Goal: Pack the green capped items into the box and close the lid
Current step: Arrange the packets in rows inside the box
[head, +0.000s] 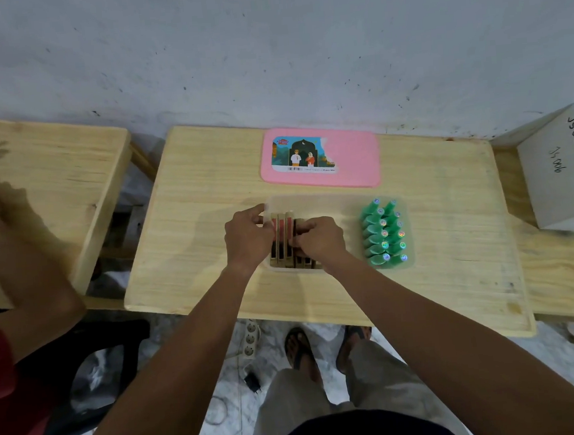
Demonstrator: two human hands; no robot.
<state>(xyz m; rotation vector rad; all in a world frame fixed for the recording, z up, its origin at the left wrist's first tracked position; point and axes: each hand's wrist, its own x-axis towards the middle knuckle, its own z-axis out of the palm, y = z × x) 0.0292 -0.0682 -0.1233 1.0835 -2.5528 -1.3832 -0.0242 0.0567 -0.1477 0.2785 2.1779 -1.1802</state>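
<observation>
Both hands, the left hand [247, 238] and right hand [318, 240], pinch the tan packets [285, 238] inside the clear box [339, 203]; green capped items [384, 232] lie just right of the right hand, rows running away from the person, pink lid [320, 158] beyond

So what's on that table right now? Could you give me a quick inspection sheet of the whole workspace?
Surface: wooden table, bare at left.
Job's things: clear plastic box holding green capped items in rows at right and upright tan packets at left; pink lid lies off, behind the box.
Clutter: white carton at right.
Hands: left hand and right hand both pinch the packets.
Cables: power strip on the floor.
Surroundings: grey wall; a second person's arm at left.
</observation>
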